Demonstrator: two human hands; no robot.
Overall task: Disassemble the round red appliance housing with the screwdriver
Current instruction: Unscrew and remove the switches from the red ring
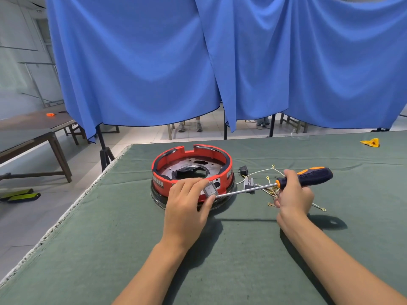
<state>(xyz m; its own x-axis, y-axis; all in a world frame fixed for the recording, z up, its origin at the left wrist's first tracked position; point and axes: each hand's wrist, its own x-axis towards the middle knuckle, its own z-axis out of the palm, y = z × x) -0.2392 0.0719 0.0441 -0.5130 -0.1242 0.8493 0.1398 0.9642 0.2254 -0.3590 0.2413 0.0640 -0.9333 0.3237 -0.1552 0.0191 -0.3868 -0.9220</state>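
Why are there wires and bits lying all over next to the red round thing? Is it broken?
Probably not broken, just taken apart. Loose wires and small parts lie on the green cloth beside the red housing. The left hand pinches a grey switch; the right hand holds the screwdriver.

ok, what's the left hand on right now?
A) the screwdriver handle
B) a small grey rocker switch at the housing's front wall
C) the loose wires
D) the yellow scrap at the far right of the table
B: the left hand pinches the small grey rocker switch at the front of the red housing, while the right hand holds the screwdriver.
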